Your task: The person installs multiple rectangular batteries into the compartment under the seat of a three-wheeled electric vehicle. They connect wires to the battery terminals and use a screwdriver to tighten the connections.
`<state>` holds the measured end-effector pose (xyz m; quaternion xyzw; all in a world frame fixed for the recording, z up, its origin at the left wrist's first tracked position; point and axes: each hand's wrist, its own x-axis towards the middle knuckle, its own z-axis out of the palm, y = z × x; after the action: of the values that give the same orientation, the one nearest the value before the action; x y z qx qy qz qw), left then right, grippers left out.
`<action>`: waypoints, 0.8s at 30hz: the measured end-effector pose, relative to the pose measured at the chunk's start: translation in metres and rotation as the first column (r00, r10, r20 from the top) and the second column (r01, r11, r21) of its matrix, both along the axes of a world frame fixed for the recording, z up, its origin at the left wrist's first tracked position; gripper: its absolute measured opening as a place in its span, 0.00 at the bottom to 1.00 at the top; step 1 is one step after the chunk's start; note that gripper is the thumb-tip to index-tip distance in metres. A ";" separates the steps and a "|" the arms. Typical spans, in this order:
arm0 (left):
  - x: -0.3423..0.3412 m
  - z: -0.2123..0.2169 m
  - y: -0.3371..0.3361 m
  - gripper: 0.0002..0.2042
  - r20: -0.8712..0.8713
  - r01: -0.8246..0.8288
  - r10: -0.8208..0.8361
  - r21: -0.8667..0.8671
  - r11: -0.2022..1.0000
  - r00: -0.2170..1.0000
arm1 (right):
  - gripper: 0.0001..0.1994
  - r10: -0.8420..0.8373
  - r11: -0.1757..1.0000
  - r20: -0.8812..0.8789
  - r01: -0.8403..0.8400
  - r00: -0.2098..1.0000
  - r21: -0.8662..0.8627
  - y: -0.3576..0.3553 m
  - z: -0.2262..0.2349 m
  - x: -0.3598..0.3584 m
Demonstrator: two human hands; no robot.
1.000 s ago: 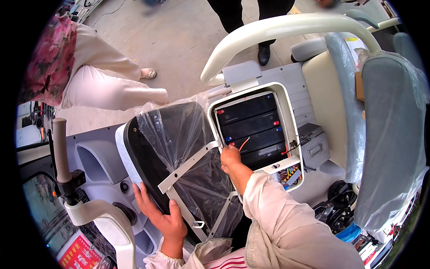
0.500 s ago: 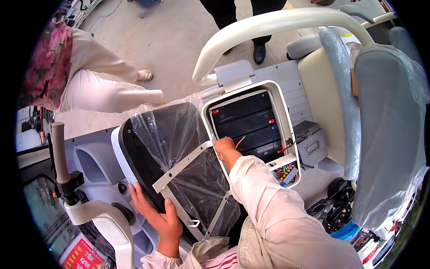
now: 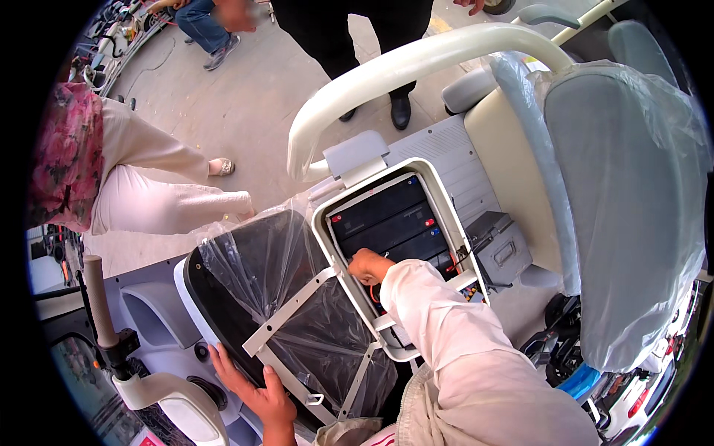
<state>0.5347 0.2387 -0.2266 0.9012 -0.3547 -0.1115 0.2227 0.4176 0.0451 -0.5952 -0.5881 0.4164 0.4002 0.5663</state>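
My left hand (image 3: 253, 390) grips the lower edge of a raised black seat (image 3: 260, 290) wrapped in clear plastic, with a white metal frame on its underside. My right hand (image 3: 368, 265) reaches down into the white-rimmed battery compartment (image 3: 440, 202), its fingers curled among the black batteries (image 3: 387, 215). A red wire (image 3: 374, 294) runs just under the wrist. What the fingers hold is hidden.
A white curved handrail (image 3: 401, 70) arches over the compartment. A plastic-covered grey backrest (image 3: 625, 201) stands at the right, a grey metal box (image 3: 502, 247) beside the compartment. A handlebar (image 3: 100, 297) rises at the left. A crouching person (image 3: 149, 193) and a standing person (image 3: 349, 30) are on the concrete floor.
My right hand has sunk lower into the battery compartment, fingers now curled downward. My left hand stays on the seat's lower edge.
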 end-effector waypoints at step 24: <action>0.004 0.036 0.020 0.37 0.009 -0.109 0.109 0.016 0.994 0.994 | 0.10 -0.724 0.668 -0.091 0.728 0.684 0.156 0.027 0.150 -0.046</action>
<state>0.5386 0.2591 -0.1904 0.9215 -0.3050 -0.0982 0.2195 0.3715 0.0720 -0.4449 -0.3162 0.5841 0.1844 0.7245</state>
